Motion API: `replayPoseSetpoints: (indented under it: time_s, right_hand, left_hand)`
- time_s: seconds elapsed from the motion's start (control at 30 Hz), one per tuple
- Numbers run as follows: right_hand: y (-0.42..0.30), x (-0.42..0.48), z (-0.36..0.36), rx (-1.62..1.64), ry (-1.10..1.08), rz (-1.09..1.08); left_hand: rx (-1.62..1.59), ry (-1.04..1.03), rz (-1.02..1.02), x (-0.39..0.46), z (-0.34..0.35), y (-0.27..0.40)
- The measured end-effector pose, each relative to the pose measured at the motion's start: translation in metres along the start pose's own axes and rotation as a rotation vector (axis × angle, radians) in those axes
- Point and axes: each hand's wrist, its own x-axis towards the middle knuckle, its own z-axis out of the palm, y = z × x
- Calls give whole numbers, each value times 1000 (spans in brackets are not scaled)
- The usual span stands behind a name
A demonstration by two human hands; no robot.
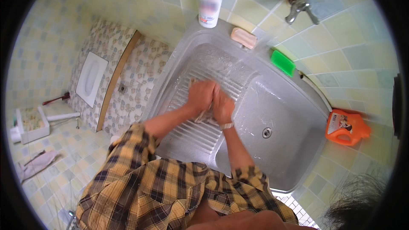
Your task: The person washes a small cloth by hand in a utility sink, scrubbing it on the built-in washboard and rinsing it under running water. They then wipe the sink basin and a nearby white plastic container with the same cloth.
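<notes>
My left hand (200, 96) and my right hand (224, 108) press together over the ridged washboard (199, 135) of a grey laundry sink. Between them is a small wet cloth (204, 116), bunched up and mostly hidden by the fingers. Motion blurs both hands, though their fingers look closed on the cloth. A band circles the right wrist. To the right of the ridges lies the smooth basin (290, 111) with a drain (266, 132).
Along the sink's back rim stand a white bottle (211, 3), a bar of soap (243, 38) and a green scrub brush or sponge (283, 63). An orange detergent jug (346, 127) sits at the right corner. A metal tap (300, 8) juts from the tiled wall. A squat toilet (92, 79) lies left.
</notes>
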Motion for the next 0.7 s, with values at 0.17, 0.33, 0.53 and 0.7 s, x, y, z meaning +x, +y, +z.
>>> replayPoseSetpoints:
  time_s: [0.17, 0.33, 0.53, 0.7]
  right_hand:
    - [-54, -72, -28, 125, 149, 105]
    - [0, 19, 5, -82, 57, 113]
    - [11, 32, 5, -35, 166, 128]
    - [-56, -82, -38, 145, 21, 28]
  left_hand:
    - [-40, -50, -38, -79, -24, 37]
    - [-42, -109, -235, 9, 5, 11]
    - [-26, 4, -13, 41, 22, 5]
    - [22, -12, 183, -67, -38, 28]
